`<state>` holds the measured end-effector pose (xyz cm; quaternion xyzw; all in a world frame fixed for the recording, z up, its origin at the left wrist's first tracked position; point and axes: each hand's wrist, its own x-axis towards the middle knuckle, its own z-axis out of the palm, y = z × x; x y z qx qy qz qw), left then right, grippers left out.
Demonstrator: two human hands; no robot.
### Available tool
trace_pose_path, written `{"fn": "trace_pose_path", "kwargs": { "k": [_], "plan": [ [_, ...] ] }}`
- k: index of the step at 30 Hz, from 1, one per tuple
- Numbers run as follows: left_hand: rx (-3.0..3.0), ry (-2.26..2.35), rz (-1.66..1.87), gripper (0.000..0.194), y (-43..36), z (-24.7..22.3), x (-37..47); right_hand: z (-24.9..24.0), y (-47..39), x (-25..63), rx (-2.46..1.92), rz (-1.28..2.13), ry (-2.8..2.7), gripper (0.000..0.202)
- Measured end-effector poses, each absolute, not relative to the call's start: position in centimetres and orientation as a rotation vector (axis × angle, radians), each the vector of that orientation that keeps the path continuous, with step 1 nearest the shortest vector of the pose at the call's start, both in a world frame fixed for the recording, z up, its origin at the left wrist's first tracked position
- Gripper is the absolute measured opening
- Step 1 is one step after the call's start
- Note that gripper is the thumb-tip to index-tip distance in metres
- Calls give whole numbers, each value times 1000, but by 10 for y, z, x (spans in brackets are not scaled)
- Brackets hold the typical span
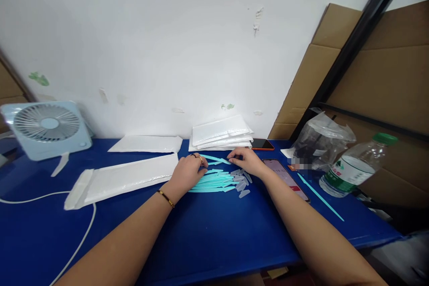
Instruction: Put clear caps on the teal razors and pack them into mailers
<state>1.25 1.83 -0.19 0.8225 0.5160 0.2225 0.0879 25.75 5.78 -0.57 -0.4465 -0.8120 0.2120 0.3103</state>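
Both your forearms reach in from the near edge and converge over the table (pixel 214 237). Your left hand (pixel 191 172): back upward, fingers curled inward at the left end of a turquoise stick (pixel 218 159). Your right hand (pixel 246 161): turned inward, fingertips bent at the stick's right end. Cannot tell whether either grip is closed. Stick spans the gap between hands, just beyond the pile (pixel 214 182); caps (pixel 241 183) lie at the pile's right end.
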Motion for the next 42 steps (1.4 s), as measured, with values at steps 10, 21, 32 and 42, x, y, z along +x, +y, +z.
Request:
{"fn": "trace_pose_path", "kwargs": {
  "k": [10,21,32,42],
  "plan": [
    [2296,1518,598,13,22,-10,6,3,49,276,-1262,741,-2387,16],
    [2267,1439,646,16,22,-8,10,1,48,262,-1162,767,-2322,18],
    [2288,1441,680,16,24,-9,7,5,45,262,-1173,749,-2320,15],
    [2399,1439,662,11,21,-8,17,1,39,242,-1160,732,-2341,17]
  ]
}}
